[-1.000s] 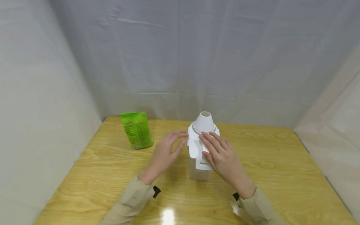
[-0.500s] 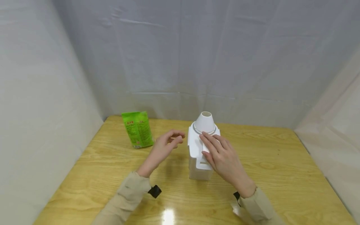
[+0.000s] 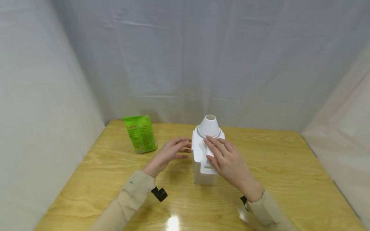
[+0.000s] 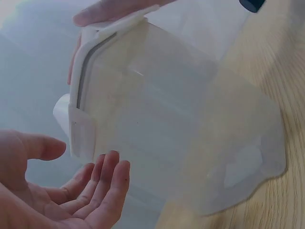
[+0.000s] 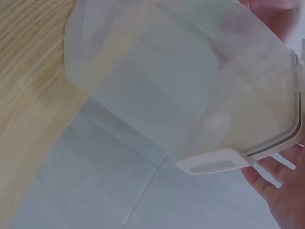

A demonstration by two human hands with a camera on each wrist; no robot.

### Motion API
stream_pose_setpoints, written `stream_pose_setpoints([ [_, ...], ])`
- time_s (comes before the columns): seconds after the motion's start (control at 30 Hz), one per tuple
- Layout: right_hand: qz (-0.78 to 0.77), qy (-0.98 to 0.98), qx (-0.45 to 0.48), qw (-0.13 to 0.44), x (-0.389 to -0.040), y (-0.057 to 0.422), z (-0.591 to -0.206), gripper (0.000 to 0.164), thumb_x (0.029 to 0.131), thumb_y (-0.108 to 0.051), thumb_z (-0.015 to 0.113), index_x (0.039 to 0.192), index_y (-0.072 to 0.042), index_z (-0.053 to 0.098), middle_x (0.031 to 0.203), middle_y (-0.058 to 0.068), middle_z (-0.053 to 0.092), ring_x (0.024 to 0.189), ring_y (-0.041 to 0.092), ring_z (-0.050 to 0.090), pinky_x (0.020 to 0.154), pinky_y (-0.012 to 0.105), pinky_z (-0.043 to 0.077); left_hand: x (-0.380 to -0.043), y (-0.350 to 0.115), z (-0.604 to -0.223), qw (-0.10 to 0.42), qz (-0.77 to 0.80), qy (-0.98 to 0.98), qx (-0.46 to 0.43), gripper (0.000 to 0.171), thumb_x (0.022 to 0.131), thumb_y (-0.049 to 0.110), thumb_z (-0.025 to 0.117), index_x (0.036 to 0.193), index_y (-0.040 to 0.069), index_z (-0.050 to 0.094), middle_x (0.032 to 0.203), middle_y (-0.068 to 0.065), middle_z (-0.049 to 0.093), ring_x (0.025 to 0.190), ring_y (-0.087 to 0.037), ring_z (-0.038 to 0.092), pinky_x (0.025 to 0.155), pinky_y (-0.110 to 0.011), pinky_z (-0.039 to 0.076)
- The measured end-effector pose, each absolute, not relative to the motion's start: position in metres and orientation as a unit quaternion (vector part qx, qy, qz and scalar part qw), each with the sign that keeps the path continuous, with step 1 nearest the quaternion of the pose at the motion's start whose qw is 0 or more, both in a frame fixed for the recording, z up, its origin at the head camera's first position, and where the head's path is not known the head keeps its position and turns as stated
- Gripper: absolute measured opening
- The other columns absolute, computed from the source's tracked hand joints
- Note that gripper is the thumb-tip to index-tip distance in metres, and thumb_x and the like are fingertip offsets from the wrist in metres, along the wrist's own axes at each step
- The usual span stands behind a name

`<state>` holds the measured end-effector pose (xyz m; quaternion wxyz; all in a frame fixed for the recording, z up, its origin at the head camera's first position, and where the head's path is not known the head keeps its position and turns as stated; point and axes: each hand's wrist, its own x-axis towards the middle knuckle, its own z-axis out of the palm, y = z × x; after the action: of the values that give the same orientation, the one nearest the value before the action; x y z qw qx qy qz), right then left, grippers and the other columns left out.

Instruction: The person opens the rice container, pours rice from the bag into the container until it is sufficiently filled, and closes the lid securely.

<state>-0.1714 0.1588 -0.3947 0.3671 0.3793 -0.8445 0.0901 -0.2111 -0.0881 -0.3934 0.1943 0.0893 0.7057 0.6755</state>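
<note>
1. Head view: I see the clear container [image 3: 204, 178] upright on the wooden table [image 3: 277, 170], well apart from the green bag [image 3: 141, 134] to its left. The right hand [image 3: 231, 162] rests on the white lid [image 3: 199, 151], fingers straight, just before the cone [image 3: 209, 127]. The left hand [image 3: 170, 154] hovers beside the lid, fingers loosely extended; the two hands are apart.
2. Left wrist view: thumb and fingers stand parted near a side flap [image 4: 82, 133]. I cannot tell whether fingertips touch the container.
3. Right wrist view: I see a slotted flap [image 5: 212, 162] at the lid's edge, near the right hand's fingers.
</note>
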Motion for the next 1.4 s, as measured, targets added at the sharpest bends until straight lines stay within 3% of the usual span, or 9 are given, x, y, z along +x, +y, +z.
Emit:
stream_pose_setpoints([
  [0.33,0.094,-0.848,0.378,0.359,-0.17,0.159,-0.396,0.059,0.112,-0.042,0.027,0.142,-0.001,0.057,0.142,0.014,0.059,0.118,0.032,0.059,0.1,0.046,0.05,-0.226,-0.095,-0.396,0.323,0.774,0.545,0.016,0.049,0.11,0.02,0.038,0.149,-0.011,0.036,0.141,-0.021,0.052,0.108,-0.019,0.064,0.108,-0.037,0.048],
  [0.6,0.091,-0.85,0.376,0.358,-0.17,0.159,-0.394,0.059,0.112,-0.042,0.026,0.142,-0.001,0.056,0.143,0.013,0.058,0.119,0.032,0.059,0.102,0.046,0.049,-0.233,-0.093,-0.389,0.355,0.78,0.516,-0.005,0.048,0.11,0.02,0.04,0.149,-0.008,0.036,0.128,-0.013,0.056,0.102,-0.017,0.065,0.1,-0.028,0.053],
  [0.73,0.089,-0.85,0.376,0.358,-0.17,0.159,-0.394,0.059,0.112,-0.042,0.026,0.142,-0.001,0.056,0.143,0.013,0.058,0.118,0.032,0.059,0.102,0.046,0.049,-0.236,-0.091,-0.386,0.362,0.776,0.517,-0.017,0.039,0.11,0.024,0.043,0.14,-0.001,0.047,0.123,-0.01,0.057,0.102,-0.016,0.063,0.093,-0.026,0.056],
  [0.93,0.085,-0.85,0.376,0.36,-0.169,0.158,-0.394,0.059,0.112,-0.042,0.026,0.142,-0.002,0.056,0.142,0.013,0.059,0.118,0.032,0.06,0.101,0.046,0.05,-0.239,-0.087,-0.387,0.374,0.779,0.502,-0.038,0.019,0.108,0.022,0.05,0.11,0.01,0.065,0.113,-0.008,0.06,0.096,-0.016,0.062,0.086,-0.024,0.058],
  [1.07,0.085,-0.848,0.377,0.364,-0.169,0.158,-0.394,0.058,0.112,-0.042,0.026,0.141,-0.002,0.057,0.141,0.013,0.06,0.117,0.032,0.06,0.098,0.046,0.051,-0.241,-0.087,-0.388,0.378,0.777,0.502,-0.044,0.022,0.107,0.021,0.051,0.098,0.013,0.07,0.109,-0.008,0.06,0.093,-0.015,0.062,0.081,-0.023,0.058],
  [1.4,0.084,-0.851,0.374,0.358,-0.169,0.158,-0.392,0.059,0.112,-0.042,0.026,0.141,-0.002,0.057,0.142,0.013,0.059,0.118,0.032,0.06,0.1,0.046,0.051,-0.244,-0.085,-0.391,0.388,0.782,0.489,-0.002,0.036,0.11,0.013,0.04,0.09,0.012,0.07,0.098,-0.005,0.062,0.086,-0.014,0.061,0.078,-0.022,0.056],
])
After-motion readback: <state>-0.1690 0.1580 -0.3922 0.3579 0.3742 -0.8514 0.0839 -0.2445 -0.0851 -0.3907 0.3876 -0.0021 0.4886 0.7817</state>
